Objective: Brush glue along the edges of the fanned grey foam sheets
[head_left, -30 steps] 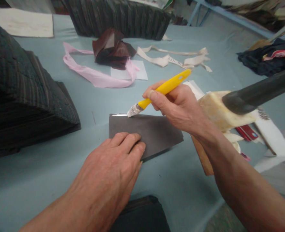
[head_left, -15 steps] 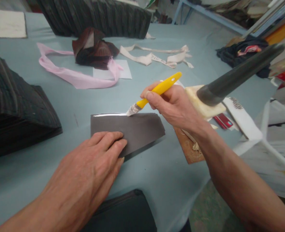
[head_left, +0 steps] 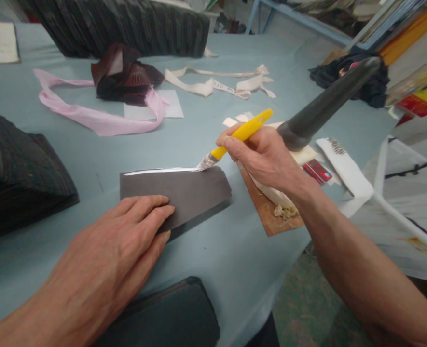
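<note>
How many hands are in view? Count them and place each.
2: the left hand rests on the grey piece; the right hand holds the yellow brush at the piece's far edge.

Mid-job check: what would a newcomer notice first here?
First, the yellow brush in the right hand, its bristles at the far edge of the dark panel, where a white streak runs. Next, the looping pink strip beside the crumpled dark red cloth farther back on the table.
</note>
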Tool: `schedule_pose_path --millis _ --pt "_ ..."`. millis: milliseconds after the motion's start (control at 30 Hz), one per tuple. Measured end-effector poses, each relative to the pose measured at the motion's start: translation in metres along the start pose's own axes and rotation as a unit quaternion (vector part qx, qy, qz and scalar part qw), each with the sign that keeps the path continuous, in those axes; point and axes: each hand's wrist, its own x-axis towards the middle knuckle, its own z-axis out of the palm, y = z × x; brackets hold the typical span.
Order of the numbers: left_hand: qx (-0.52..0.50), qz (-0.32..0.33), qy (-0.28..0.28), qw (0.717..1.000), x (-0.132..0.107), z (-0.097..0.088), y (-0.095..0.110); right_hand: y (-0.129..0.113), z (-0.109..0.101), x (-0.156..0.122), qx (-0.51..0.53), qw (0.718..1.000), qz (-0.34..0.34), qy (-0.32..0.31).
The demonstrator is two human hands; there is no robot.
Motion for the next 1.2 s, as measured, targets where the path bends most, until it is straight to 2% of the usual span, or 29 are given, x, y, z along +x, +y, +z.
schedule_pose_path --millis 200,433,567,667,800,900,1033,1200 --pt "-0.027 -0.033 -0.033 0.999 0.000 -0.001 -0.002 0.004 -0.014 -0.009 -0.053 0.998 0.008 0.022" --pt "-0.055 -0.053 -0.068 0.995 0.007 -0.012 -0.001 0.002 -0.026 -0.018 -0.096 0.994 0.019 0.041" --pt "-0.093 -0.072 -0.098 0.988 0.011 -0.021 -0.004 -0.008 -0.033 -0.028 -0.104 0.992 0.035 0.058" --pt "-0.133 -0.109 -0.115 0.978 0.019 -0.026 -0.014 -0.023 -0.031 -0.039 -0.091 0.993 0.017 0.077" --pt "-0.219 -0.134 -0.142 0.956 0.032 -0.030 -0.036 -0.048 -0.009 -0.056 -0.021 0.994 -0.028 0.103" --pt "-0.293 -0.130 -0.145 0.936 0.037 -0.029 -0.049 -0.060 0.018 -0.068 0.041 0.996 -0.035 0.075" --pt "-0.340 -0.130 -0.141 0.921 0.038 -0.026 -0.054 -0.068 0.049 -0.077 0.089 0.994 -0.047 0.032" --pt "-0.371 -0.133 -0.128 0.910 0.037 -0.021 -0.055 -0.079 0.070 -0.076 0.099 0.994 -0.040 -0.020"
